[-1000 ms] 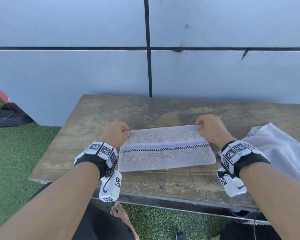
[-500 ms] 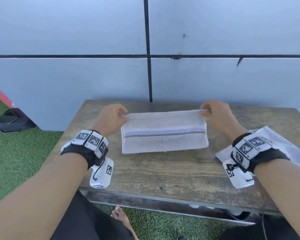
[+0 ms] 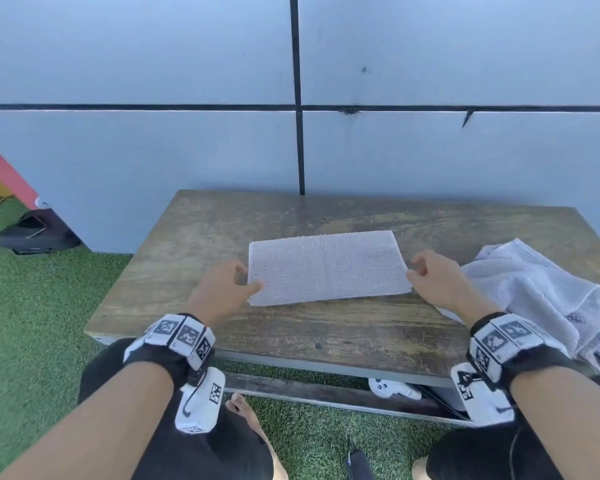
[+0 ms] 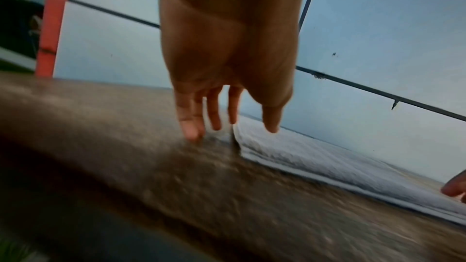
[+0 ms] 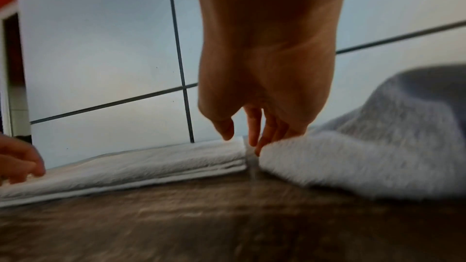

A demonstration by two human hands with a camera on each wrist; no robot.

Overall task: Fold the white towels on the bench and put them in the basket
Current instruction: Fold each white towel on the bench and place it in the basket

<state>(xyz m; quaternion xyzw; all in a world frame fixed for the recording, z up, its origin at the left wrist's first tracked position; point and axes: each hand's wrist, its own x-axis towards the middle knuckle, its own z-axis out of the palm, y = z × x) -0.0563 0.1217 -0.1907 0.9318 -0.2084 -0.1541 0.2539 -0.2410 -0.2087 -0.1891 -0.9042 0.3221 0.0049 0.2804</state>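
Head view showed one towel [image 3: 326,268] folded flat mid-bench [image 3: 326,341], my left hand [image 3: 222,292] and right hand [image 3: 437,282] loosely spread at its ends, gripping nothing, while a crumpled towel [image 3: 541,292] at the right edge awaited folding and no basket was visible.

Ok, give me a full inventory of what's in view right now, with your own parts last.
folded towel: one, white, flat at the bench's centre
unfolded towel: one, white, crumpled at the bench's right end
bench: one, worn brown wood, against the wall
wall: pale blue panels, dark seams, behind the bench
artificial grass: green, around the bench
dark bag: one, black, on the grass at far left
basket: not in view
wrist bands: two, black-and-white markers
left hand: open, at the folded towel's left edge
right hand: open, at its right edge
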